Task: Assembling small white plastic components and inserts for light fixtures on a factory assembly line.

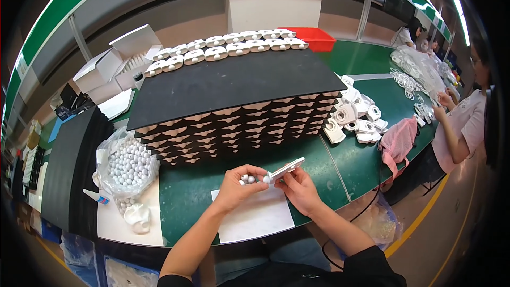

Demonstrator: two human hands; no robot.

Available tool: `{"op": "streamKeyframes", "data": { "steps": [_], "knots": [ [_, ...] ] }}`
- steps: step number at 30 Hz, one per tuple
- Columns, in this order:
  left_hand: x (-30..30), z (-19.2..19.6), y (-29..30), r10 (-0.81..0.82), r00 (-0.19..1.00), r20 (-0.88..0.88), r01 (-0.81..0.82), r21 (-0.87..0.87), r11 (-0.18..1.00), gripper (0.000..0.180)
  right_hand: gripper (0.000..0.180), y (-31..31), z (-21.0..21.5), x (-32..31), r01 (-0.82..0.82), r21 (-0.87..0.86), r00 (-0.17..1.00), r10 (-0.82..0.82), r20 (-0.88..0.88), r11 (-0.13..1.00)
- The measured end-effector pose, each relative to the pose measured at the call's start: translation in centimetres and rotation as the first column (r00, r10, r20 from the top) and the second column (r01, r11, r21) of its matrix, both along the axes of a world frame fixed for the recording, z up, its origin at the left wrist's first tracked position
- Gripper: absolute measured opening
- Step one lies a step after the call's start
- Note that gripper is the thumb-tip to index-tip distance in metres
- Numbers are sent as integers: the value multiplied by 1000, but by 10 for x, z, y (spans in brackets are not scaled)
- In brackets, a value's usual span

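Over a white sheet of paper (255, 218), my left hand (235, 187) is closed around several small white balls (247, 179). Its thumb and fingertips pinch one white ball (266, 179) against the end of a flat white plastic part (288, 167). My right hand (302, 190) grips that part from the right and holds it tilted, its far end raised. Whether the pinched ball sits in the part or only touches it, I cannot tell. Just beyond my hands rises a stack of black boards (239, 87) with rows of similar white parts between the layers.
Two rows of white parts (215, 53) lie on the top board. At left are a bag of white balls (127, 162) and a small glue bottle (96, 196). Loose white parts (348, 114) and a pink bag (398, 141) lie right. A co-worker (461, 122) sits beyond.
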State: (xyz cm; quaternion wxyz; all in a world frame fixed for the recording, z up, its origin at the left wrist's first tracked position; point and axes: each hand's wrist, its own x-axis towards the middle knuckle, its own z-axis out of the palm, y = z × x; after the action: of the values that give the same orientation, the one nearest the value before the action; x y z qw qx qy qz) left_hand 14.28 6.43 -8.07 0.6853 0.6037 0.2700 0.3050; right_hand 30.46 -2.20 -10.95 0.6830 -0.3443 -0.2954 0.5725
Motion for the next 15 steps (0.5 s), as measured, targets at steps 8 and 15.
{"op": "streamKeyframes", "data": {
  "steps": [8,15],
  "knots": [
    [-10,-5,4,-54,997,58,52,30,998,26,23,2,24,-8,39,92,952,-65,299,995],
    [-21,4,15,88,966,242,-70,-80,994,22,18,62,143,-11,-385,364,401,-201,894,848]
  ]
}}
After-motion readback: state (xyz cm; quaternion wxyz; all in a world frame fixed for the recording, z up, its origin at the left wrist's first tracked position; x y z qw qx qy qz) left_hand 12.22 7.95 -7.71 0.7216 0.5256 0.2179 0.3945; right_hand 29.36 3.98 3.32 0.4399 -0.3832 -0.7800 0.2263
